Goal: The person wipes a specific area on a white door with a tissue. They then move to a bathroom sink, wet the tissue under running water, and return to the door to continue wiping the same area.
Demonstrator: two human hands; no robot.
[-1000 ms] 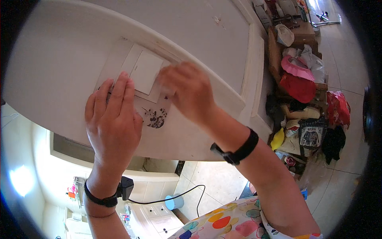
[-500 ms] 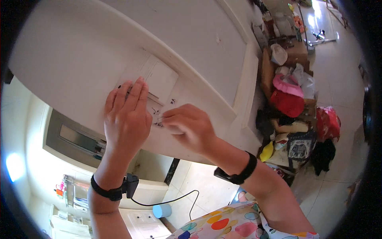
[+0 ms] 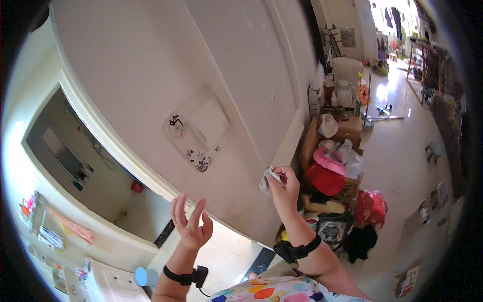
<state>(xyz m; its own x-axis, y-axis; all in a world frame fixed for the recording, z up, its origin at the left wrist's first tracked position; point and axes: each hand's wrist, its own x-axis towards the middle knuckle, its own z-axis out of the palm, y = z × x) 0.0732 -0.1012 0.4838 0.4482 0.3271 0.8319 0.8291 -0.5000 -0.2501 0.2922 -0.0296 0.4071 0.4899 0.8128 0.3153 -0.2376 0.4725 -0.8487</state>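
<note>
My right hand (image 3: 288,190) pinches a crumpled whitish tissue or piece of film (image 3: 269,181) between thumb and fingers, just off the white door (image 3: 236,146). My left hand (image 3: 190,224) holds nothing, its fingers spread apart near the door's edge. Up on the door, above both hands, a clear rounded panel (image 3: 170,135) is fixed flat. Dark floral prints (image 3: 199,160) mark its lower end, a black squiggle (image 3: 176,121) its upper left, and a plain white rectangular piece (image 3: 211,121) lies along its right side. Neither hand touches the panel.
Right of the door, cardboard boxes (image 3: 348,128) carry a pink-and-red hat (image 3: 327,171) and bags. A red bag (image 3: 371,207) and a dark bag (image 3: 333,229) sit lower down. A doorway (image 3: 65,146) opens at the left, and a light-blue bucket (image 3: 146,277) stands at lower left.
Both hands have come away from the panel, uncovering it. My left hand dropped and spread its fingers; my right moved rightward, now showing the crumpled piece. The view has shifted too.
</note>
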